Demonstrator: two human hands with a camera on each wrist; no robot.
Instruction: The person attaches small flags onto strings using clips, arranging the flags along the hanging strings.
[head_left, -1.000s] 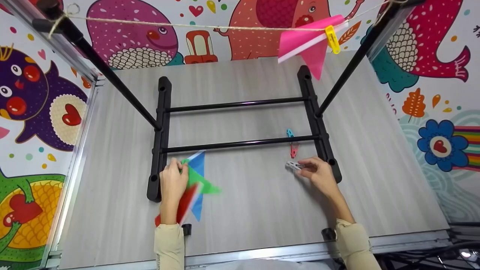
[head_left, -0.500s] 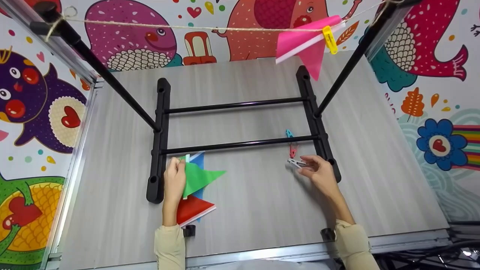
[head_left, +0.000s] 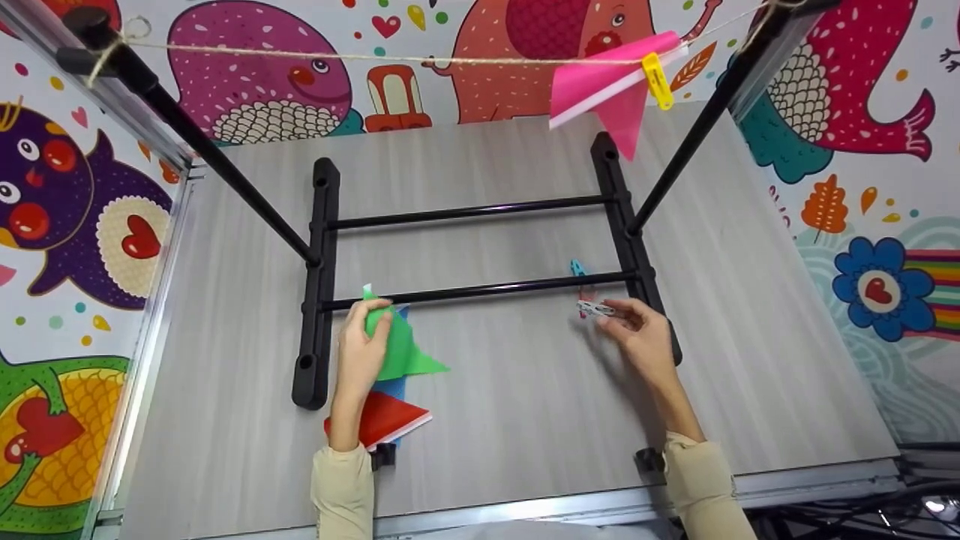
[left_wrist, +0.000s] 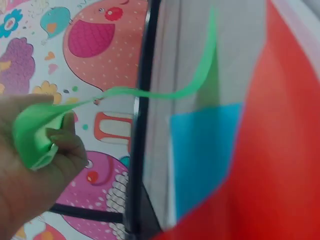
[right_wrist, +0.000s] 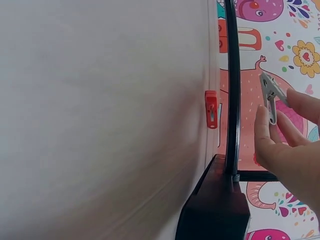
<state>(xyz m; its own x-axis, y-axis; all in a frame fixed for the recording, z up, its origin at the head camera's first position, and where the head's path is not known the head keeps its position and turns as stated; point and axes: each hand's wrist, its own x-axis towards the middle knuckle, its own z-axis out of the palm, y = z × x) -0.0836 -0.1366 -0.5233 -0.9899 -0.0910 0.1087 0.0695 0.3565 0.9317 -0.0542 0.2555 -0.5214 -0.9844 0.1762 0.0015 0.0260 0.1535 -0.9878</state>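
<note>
A green triangular flag (head_left: pixel 399 346) with a white edge is pinched in my left hand (head_left: pixel 363 345), lifted off the table. Under it lie a red flag (head_left: pixel 391 418) and a blue flag (head_left: pixel 393 388), the blue one mostly covered. My right hand (head_left: pixel 643 337) pinches a grey clothespin (head_left: pixel 595 308) by its handle end, as the right wrist view also shows. Close to that hand, a red clothespin (right_wrist: pixel 211 109) lies on the table, partly hidden in the head view. Beyond the front crossbar sits a blue clothespin (head_left: pixel 577 268).
A black frame stands on the table, with a front crossbar (head_left: pixel 480 289) and two uprights. Twine (head_left: pixel 420 59) runs between the uprights. From it hangs a pink flag (head_left: pixel 598 80), held by a yellow clothespin (head_left: pixel 657 81). Black clips (head_left: pixel 384 454) sit at the near edge.
My left hand has lifted the green flag off the red and blue ones and moved slightly forward. My right hand has raised the grey clothespin slightly forward.
</note>
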